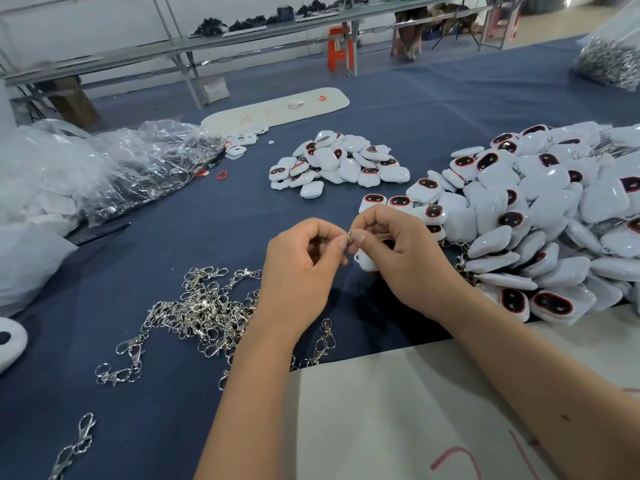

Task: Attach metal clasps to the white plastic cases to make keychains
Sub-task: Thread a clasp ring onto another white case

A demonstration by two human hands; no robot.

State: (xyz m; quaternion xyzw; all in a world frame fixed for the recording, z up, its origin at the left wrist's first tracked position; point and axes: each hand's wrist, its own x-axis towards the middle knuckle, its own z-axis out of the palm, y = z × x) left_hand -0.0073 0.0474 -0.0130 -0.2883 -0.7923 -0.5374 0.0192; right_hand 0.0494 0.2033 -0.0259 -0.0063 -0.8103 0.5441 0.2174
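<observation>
1. Left hand [304,258] & right hand [391,247] meet over the blue cloth [194,216] – both pinch a small metal clasp [349,234] between thumb & fingertips.
2. Right hand also grips a white case [365,261] under its palm.
3. Loose clasps pile [204,310] just left; big case heap [540,216] right, smaller heap [339,164] beyond.

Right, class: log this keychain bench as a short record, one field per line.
surface: blue cloth
left hand: pinches clasp
right hand: holds white case, pinches same clasp
loose clasps: heap at near left
small case pile: centre, farther back
large case pile: at right
plastic bags: far left
</observation>
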